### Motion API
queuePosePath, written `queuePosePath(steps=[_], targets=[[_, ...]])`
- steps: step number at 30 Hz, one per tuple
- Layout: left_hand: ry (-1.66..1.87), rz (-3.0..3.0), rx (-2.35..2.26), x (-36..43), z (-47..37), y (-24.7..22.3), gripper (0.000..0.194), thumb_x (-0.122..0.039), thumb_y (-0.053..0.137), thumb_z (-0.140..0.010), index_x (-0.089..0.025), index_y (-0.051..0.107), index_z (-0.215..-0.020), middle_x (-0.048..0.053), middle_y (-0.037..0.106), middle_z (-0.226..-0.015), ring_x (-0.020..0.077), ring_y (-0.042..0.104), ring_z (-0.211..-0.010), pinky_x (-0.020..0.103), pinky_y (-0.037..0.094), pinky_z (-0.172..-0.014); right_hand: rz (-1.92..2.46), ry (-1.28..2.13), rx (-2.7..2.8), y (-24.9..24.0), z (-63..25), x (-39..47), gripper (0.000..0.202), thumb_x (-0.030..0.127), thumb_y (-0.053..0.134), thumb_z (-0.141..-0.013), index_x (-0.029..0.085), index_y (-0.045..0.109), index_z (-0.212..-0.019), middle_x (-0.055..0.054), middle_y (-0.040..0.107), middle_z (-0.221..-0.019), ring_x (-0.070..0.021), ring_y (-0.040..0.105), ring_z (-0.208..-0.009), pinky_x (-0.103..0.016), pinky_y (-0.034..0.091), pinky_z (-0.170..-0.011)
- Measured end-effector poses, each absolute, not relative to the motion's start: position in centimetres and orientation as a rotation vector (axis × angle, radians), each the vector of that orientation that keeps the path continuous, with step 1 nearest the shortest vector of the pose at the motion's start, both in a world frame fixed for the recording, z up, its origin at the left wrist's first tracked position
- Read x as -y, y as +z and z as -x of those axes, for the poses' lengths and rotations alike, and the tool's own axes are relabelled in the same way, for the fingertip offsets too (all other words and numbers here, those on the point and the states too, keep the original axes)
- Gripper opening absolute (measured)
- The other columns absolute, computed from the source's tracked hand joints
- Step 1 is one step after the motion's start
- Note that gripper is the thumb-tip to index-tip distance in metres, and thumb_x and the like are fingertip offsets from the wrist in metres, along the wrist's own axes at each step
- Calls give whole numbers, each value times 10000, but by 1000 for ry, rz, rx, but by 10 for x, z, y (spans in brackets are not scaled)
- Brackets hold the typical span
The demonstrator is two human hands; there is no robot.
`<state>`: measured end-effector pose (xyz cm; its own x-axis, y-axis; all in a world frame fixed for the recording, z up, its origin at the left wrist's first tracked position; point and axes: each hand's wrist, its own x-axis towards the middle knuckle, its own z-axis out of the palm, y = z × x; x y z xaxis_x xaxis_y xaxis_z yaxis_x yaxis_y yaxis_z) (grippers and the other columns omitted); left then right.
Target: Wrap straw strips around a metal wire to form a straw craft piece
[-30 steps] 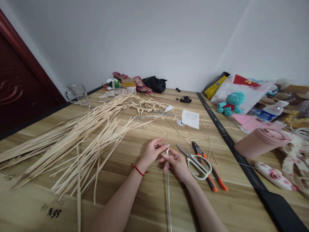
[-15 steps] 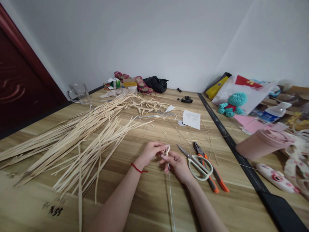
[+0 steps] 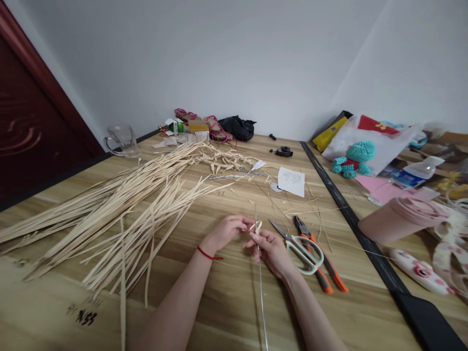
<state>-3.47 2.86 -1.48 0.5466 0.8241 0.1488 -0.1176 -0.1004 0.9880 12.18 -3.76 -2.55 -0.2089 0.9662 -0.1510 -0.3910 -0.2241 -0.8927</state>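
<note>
My right hand [image 3: 273,252] pinches wire [image 3: 261,287] and strip [image 3: 258,226], likely mid-wrap; left hand [image 3: 227,231], at ten o'clock, curled, grip unclear; snug tension needed next.

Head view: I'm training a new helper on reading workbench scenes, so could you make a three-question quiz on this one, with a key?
1. Multiple choice: what is in the grip of the right hand?
A) a glass mug
B) a thin silvery wire
C) a turquoise crocheted toy

2. True or false: the handles of the scissors overlap the pliers.

3. Fill the gap: the red bracelet is worn on the person's ____ wrist.

Key:
1. B
2. True
3. left
</note>
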Motion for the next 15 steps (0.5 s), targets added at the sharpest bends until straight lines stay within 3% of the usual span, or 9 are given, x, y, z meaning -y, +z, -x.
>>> queuePosePath(steps=[7,15], targets=[[804,-1142,-539,-24,28,-10,165,-263,656,-709,-172,725,-829,129,705,-906,232,662,-808,352,525,-710,883,1702,881,-23,-123,38,288,353,714,-716,132,667,-895,-57,713,-708,-72,523,-386,-184,422,-383],[666,-887,-529,-27,29,-15,315,-225,773,-619,-76,709,-890,134,689,-944,170,623,-823,264,454,-781,868,1728,873,-26,-124,38,277,344,715,-721,112,667,-864,-62,713,-685,-70,541,-375,-162,421,-364]])
